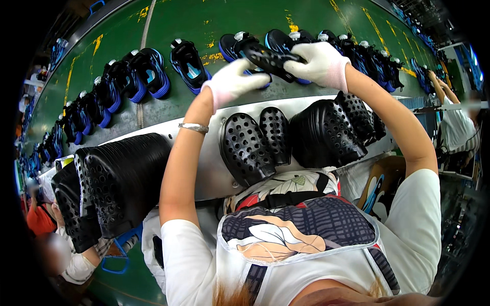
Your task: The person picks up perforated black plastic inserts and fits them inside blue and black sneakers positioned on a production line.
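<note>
My right hand, in a white glove, grips the near right end of a black perforated plastic shoe form. The form is tilted above the row of sneakers and partly covers a black sneaker with a blue sole. Beside the form's lower left edge is my gloved left hand, its thumb and fingers apart; its fingertips are partly hidden. In front of me, a large perforated form and a smaller one lie on a pale metal ledge.
Nested stacks of black forms stand left and right on the ledge. Black-and-blue sneakers line the green conveyor belt. A cardboard box sits below the right stack. Other people work at far left and right.
</note>
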Demonstrator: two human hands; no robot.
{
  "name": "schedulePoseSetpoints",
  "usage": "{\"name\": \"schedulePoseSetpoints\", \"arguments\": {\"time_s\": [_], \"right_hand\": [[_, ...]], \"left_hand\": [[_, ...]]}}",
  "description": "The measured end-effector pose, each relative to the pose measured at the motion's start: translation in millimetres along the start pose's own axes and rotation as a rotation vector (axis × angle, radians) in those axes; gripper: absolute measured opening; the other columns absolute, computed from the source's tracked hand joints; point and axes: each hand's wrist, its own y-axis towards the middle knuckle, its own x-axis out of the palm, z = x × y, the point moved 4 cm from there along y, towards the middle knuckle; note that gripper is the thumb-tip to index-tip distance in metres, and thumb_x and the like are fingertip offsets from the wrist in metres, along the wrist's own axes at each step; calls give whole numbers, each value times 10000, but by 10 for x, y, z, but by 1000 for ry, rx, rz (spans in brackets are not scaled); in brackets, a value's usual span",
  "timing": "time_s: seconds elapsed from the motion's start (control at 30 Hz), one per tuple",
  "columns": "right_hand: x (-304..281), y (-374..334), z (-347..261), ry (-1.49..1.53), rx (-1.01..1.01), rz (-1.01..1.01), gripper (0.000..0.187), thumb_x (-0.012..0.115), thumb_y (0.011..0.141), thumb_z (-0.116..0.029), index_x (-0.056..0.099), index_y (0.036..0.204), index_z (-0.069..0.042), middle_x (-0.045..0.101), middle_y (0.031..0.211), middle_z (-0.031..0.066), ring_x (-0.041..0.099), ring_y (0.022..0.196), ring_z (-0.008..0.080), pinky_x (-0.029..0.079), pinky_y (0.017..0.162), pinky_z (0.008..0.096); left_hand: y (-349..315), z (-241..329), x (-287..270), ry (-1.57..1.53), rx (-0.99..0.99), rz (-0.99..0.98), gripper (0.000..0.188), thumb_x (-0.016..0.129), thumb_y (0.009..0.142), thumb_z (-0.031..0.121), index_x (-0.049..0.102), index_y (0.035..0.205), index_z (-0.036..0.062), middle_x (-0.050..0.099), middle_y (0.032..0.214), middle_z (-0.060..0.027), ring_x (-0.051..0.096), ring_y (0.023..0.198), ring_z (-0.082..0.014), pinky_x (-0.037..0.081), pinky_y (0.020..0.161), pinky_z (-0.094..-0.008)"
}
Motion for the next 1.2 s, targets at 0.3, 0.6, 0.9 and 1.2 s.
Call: {"name": "schedulePoseSetpoints", "arguments": {"time_s": [0.3,0.6,0.9,1.2], "right_hand": [[86,516,177,-115,102,-317,526,573,809,-481,649,825,39,561,598,140,558,559,221,472,561,359],[313,1022,-180,-220,145,-299,482,560,799,-429,677,850,35,650,677,152,644,595,242,528,597,359],[776,1216,-351,-288,158,-268,318,565,840,-244,692,1039,-32,667,1056,204,649,981,348,523,845,390],[972,1393,-302,-405,15,-259,281,633,794,-119,683,1046,-6,665,1076,205,659,975,336,541,826,386]], "left_hand": [[-15,-328,84,432,158,150,500,608,815,257,537,1258,37,533,1271,-174,517,1166,-346,421,1006,-369],[-2,-352,128,457,204,238,409,605,829,199,581,1209,49,556,1224,-167,556,1097,-355,458,955,-380],[394,-516,184,565,-168,76,366,579,834,238,624,1170,102,630,1135,-185,602,1044,-347,495,902,-428],[564,-710,250,650,-252,58,322,558,859,313,648,1107,128,638,1083,-197,593,989,-390,488,869,-423]]}}
